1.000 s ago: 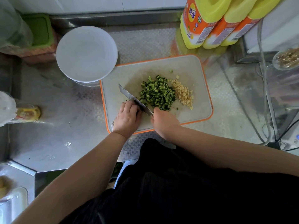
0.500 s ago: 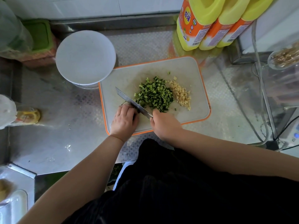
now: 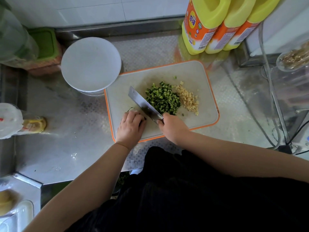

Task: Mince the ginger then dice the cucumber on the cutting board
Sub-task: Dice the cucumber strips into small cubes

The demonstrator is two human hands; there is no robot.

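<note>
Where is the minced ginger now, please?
In the head view, the minced ginger lies on the cutting board, right of centre, directly right of the diced cucumber.

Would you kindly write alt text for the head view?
A right hand holds a knife beside diced cucumber and minced ginger on a cutting board, while the left hand steadies a last dark piece.

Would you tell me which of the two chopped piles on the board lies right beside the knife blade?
The green diced cucumber pile: it lies against the knife blade, while the pale minced ginger pile sits on its far side.
</note>
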